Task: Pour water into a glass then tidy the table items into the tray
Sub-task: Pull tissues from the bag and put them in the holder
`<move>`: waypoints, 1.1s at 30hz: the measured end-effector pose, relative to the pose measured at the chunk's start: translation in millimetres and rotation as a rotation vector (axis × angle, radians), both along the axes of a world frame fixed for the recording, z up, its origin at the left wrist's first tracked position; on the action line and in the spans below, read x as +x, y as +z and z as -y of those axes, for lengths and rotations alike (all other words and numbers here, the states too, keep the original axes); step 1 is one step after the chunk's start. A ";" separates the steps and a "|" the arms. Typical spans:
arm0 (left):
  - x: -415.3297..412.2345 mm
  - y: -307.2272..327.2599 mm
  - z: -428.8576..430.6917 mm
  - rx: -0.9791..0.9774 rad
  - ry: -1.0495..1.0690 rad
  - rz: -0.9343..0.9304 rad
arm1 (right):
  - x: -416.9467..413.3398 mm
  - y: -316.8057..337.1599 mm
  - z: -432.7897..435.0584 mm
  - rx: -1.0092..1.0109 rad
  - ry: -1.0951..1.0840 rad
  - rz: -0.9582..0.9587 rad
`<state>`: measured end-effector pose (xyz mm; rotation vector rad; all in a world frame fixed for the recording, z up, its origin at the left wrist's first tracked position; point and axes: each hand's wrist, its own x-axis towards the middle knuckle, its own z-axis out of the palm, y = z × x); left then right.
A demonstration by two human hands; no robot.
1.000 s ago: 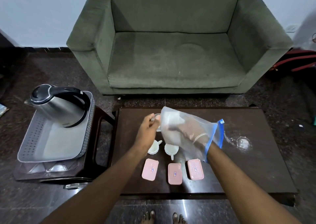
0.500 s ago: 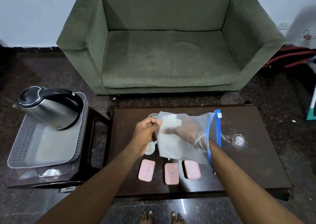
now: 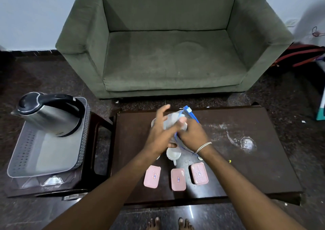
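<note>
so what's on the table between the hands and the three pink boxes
In the head view, a white cup sits just below the hands, above the middle pink box; otherwise bare dark table.

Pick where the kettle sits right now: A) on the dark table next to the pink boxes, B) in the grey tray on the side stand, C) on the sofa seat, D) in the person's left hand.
B: the kettle stands at the far end of the grey tray on the side stand, left of the dark table; both hands are busy with a clear bag over the table.
</note>
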<state>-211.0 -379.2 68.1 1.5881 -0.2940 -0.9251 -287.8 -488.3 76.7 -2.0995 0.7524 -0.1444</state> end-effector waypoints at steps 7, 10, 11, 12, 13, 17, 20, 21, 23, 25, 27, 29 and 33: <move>6.6 -8.8 -3.6 0.259 0.032 0.610 | 6.6 -12.0 -0.4 -0.024 0.058 -0.080; 7.8 -14.6 -6.6 0.321 0.050 0.706 | 5.1 -13.5 2.4 -0.046 0.087 -0.080; 9.2 -15.7 -7.0 0.331 0.063 0.732 | 3.9 -13.8 3.9 -0.065 0.082 -0.072; 11.9 -16.9 -7.2 0.337 0.075 0.750 | 2.6 -12.9 4.9 -0.094 0.071 -0.057; 15.4 -17.4 -7.4 0.339 0.083 0.763 | 1.3 -11.4 5.5 -0.133 0.068 -0.035; 24.2 -14.1 -4.1 0.344 0.043 0.812 | -3.3 -3.3 6.6 -0.191 0.014 0.141; 27.0 -10.1 0.8 0.333 0.006 0.812 | -6.8 5.5 10.1 0.050 -0.125 0.306; 29.6 -9.3 1.8 0.336 0.008 0.787 | -6.7 10.2 12.7 0.204 -0.186 0.373; 34.9 -9.1 1.2 0.349 0.002 0.732 | -5.3 18.5 22.5 0.487 -0.316 0.526; 37.7 -10.1 -1.1 0.362 -0.032 0.702 | -2.7 26.2 39.4 0.680 -0.392 0.670; 37.9 -11.3 -3.4 0.355 -0.097 0.704 | -2.1 35.8 60.9 0.773 -0.410 0.764; 37.3 -11.8 -6.8 0.329 -0.182 0.737 | -2.8 43.2 83.3 0.724 -0.405 0.767; 35.8 -14.9 -14.3 0.314 -0.257 0.775 | -6.7 28.8 119.9 0.596 -0.452 0.665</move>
